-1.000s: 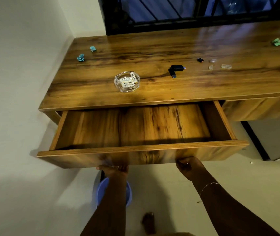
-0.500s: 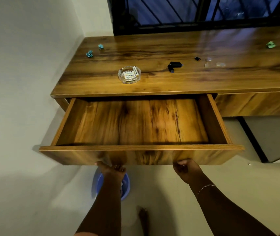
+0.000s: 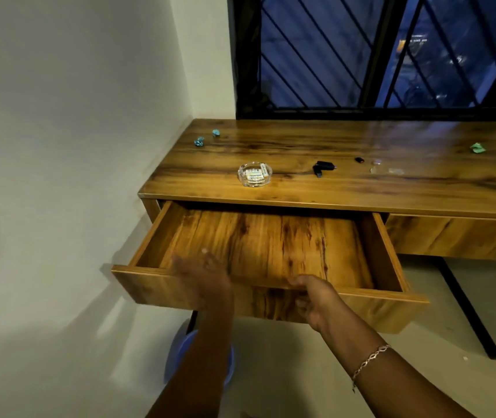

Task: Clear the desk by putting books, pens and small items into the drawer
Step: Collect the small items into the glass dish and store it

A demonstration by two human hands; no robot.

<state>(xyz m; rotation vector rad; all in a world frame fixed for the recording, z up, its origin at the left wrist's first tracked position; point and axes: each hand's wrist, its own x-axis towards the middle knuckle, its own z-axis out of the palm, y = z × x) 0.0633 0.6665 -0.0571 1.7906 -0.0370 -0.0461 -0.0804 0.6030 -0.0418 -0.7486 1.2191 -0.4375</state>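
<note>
One drawer stood pulled well out beneath the left end of the worktop, its grained wooden floor and side walls open to view.

Two hands were at its front panel:
- The left hand was motion-blurred, with fingers straight and released. It sat over the front rim towards the drawer's left corner and held nothing.
- The right hand lay against the middle of the panel with fingers curled at the rim. Whether they grasped it could not be told.
- One chain bracelet circled the right wrist.

Counted on the worktop:
- One round glass dish near the front edge, above the drawer, holding small white labelled pieces.
- Two black items touching each other, to the right of the dish.
- One smaller black piece near them, further right.
- Some clear bits beyond that, too faint to count.
- Two crumpled teal scraps near the back left corner.
- One crumpled green scrap towards the right end.

The groups lay well apart on glossy, dark-veined wood, and the dish stood apart from the front edge. One blue tub sat on the floor under the drawer, partly hidden by the left forearm.
</note>
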